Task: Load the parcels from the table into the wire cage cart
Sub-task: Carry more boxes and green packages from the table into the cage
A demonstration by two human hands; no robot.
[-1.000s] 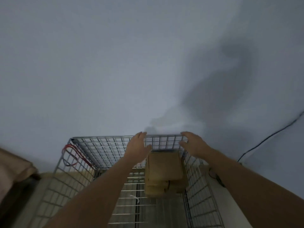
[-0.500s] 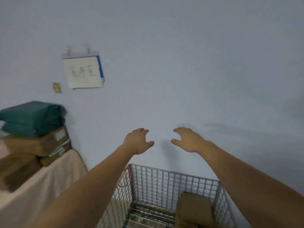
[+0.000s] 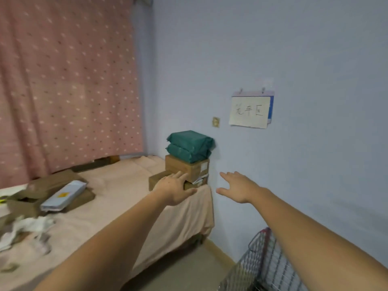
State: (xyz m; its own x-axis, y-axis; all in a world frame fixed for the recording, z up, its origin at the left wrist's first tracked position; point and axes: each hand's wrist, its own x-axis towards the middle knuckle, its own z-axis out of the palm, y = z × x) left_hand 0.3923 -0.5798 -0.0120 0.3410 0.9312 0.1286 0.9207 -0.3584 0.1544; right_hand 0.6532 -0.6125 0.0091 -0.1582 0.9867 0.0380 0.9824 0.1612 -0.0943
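Left hand [image 3: 175, 189] and right hand [image 3: 238, 189] both empty, fingers spread and relaxed, arms stretched out toward stacked parcels [image 3: 188, 162] at far corner of cloth-covered tabletop [image 3: 117, 198]. Left hand in front of lowest box, contact unclear. Wire cage cart [image 3: 264, 263] at lower right, beneath right forearm.

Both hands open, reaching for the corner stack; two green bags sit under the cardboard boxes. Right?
Not quite. In the head view the two green bags lie on top of the cardboard boxes, not under them. The left hand and right hand are open, reaching toward that stack.
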